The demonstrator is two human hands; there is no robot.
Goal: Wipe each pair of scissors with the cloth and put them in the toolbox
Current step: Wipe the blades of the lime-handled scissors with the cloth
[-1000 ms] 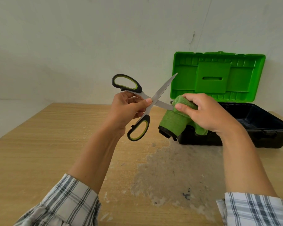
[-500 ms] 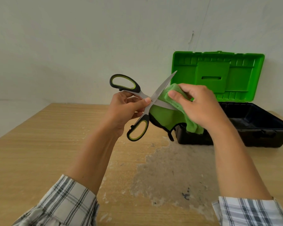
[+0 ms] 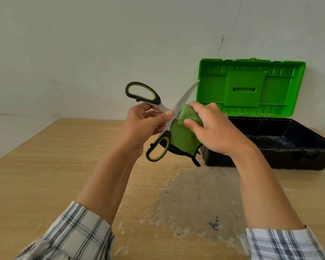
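Gripping the spread-open scissors (image 3: 185,99) near the pivot with the left hand (image 3: 144,126), fingers curled, thumb on the metal. Pinching the folded green cloth (image 3: 180,137) around one blade with the right hand (image 3: 218,133), just beside the left. Doing all this above the worktop (image 3: 60,166), open toolbox (image 3: 293,147) just beyond the right hand.

Single head-worn wide-angle view, facing forward and down, close over the table (image 3: 45,166), wall (image 3: 83,53) behind

Second blade of scissors (image 3: 184,99) wrapped inside cloth (image 3: 180,136), toolbox (image 3: 289,147) right end cut by edge
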